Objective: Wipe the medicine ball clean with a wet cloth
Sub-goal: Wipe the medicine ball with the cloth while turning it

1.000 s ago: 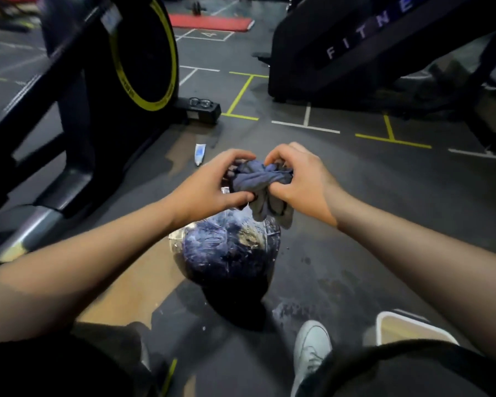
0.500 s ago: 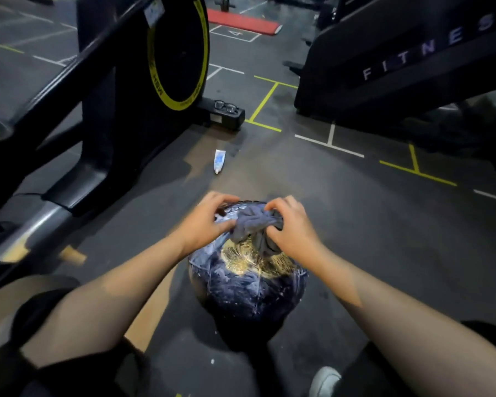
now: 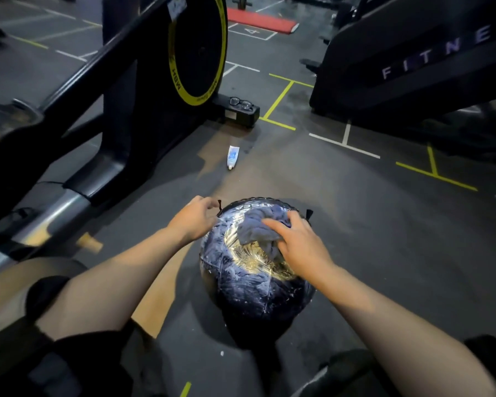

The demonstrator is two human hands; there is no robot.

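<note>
A dark medicine ball [image 3: 249, 279] smeared with white foam sits on the gym floor between my knees. A crumpled grey-blue cloth [image 3: 257, 227] lies on its top. My right hand [image 3: 297, 245] presses down on the cloth, fingers spread over it. My left hand [image 3: 196, 217] rests against the ball's upper left side, fingers loosely curled, holding nothing I can see.
A small white tube [image 3: 232, 157] lies on the floor beyond the ball. An exercise bike with a yellow-rimmed flywheel [image 3: 198, 47] stands at the left, a pair of glasses [image 3: 241, 103] on its base. A black fitness machine [image 3: 413, 61] stands at the right.
Both hands came down from wringing the cloth above the ball. The left hand let go of the cloth and moved to the ball's side; the right hand now presses the cloth on top.
</note>
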